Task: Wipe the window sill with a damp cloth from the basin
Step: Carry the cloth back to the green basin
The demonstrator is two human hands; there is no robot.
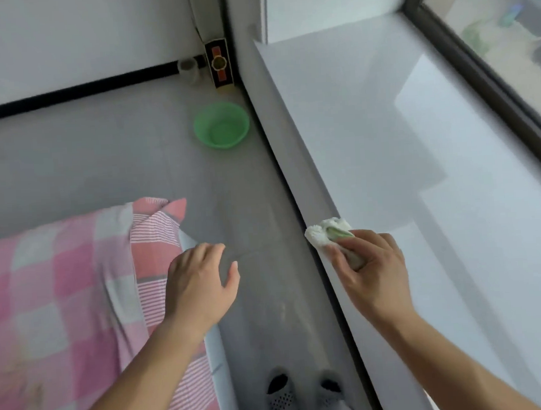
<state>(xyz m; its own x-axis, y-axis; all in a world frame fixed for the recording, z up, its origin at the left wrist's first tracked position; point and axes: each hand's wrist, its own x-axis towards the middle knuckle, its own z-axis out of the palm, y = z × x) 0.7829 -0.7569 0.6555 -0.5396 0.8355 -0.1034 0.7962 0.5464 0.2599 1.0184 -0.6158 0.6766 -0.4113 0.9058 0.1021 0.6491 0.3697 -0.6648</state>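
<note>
at the sill (368, 119) edge, right hand (373, 268) grips cloth (323, 231); left hand (201, 282) hovers open.

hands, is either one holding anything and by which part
The right hand grips a bunched white and green cloth by its near end; the far end sticks out over the sill edge. The left hand holds nothing.

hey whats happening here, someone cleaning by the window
Yes. A person stands between a bed and a window, wiping the sill. The right hand grips a bunched white cloth and presses it on the near front edge of the white window sill. The left hand hangs open and empty near the pink checked bedding. A green basin sits on the floor farther along, beside the sill's base.
</note>
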